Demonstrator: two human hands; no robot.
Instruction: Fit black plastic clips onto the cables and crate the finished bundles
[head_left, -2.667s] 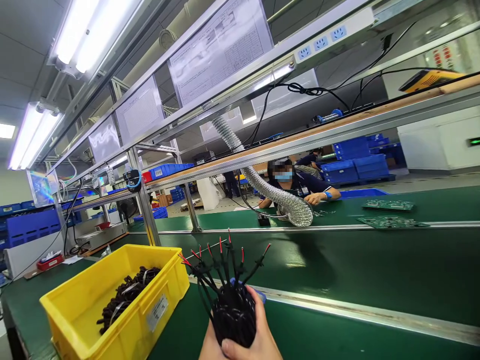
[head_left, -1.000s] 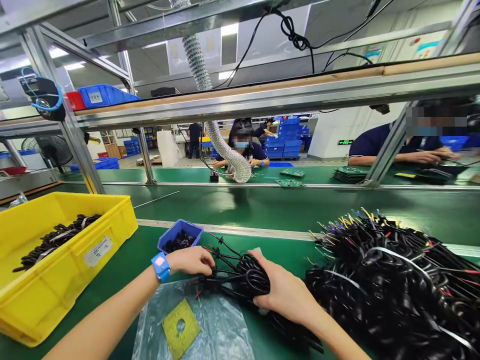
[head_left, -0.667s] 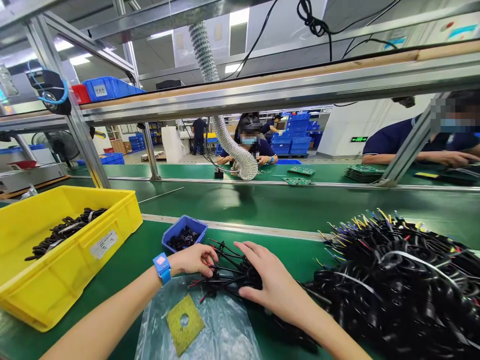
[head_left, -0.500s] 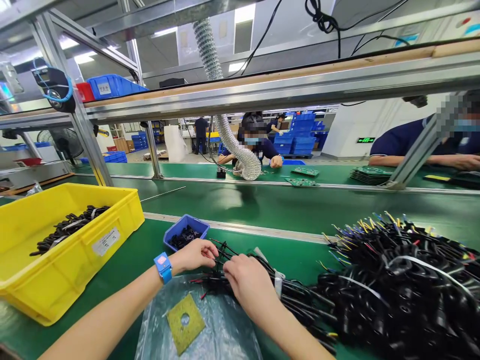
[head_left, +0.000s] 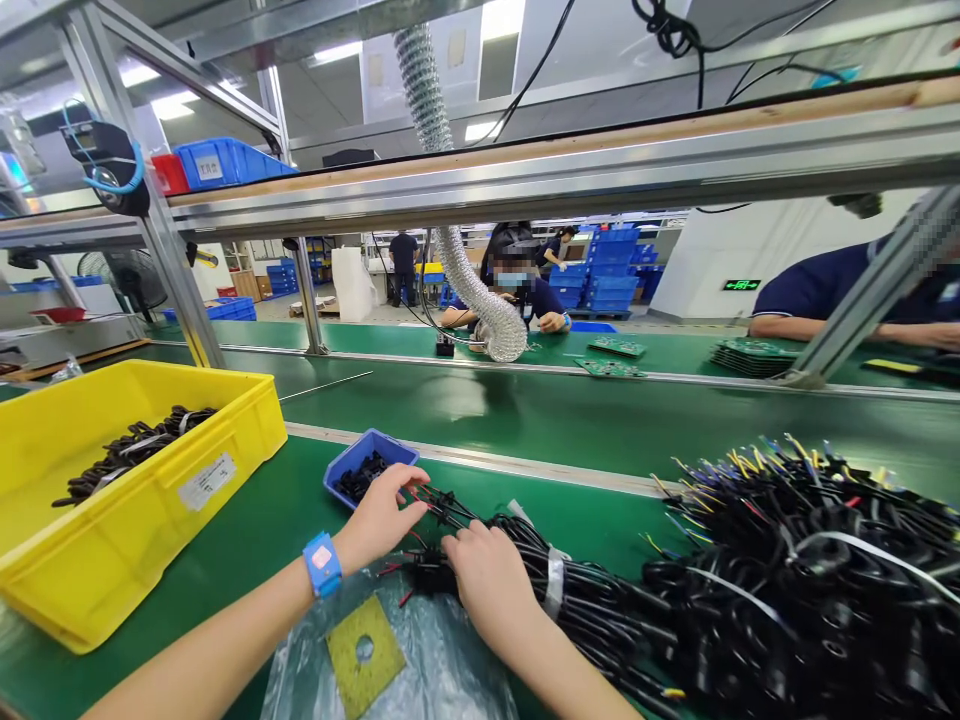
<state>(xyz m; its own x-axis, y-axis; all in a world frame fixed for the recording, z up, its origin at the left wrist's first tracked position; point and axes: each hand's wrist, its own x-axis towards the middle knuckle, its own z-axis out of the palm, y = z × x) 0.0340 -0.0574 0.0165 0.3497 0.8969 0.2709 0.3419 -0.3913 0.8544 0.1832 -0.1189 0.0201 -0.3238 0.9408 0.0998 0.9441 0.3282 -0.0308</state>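
Note:
A tied bundle of black cables (head_left: 592,600) lies at the centre right, its thin red and black wire ends pointing left. My left hand (head_left: 384,515), with a blue band at the wrist, is closed at the wire tips, thumb and fingers pinching a red-tipped wire. My right hand (head_left: 491,580) rests over the bundle, its fingers curled round black cable near the ends; exactly what they hold is hidden. Beyond my left hand stands a small blue tray (head_left: 334,490) of small black parts. Below the hands, a yellow square pad (head_left: 365,675) with a hole lies on a plastic bag (head_left: 457,665).
A yellow bin (head_left: 240,435) with black cables stands at the left. A large cable pile (head_left: 817,590) fills the right. Metal frame posts and a shelf (head_left: 480,185) cross above. A flexible duct (head_left: 487,310) hangs beyond; people sit across the green bench.
My left hand has shifted slightly left and up, its thumb and fingers now at a red wire tip. My right hand has moved only a little. The view has turned slightly.

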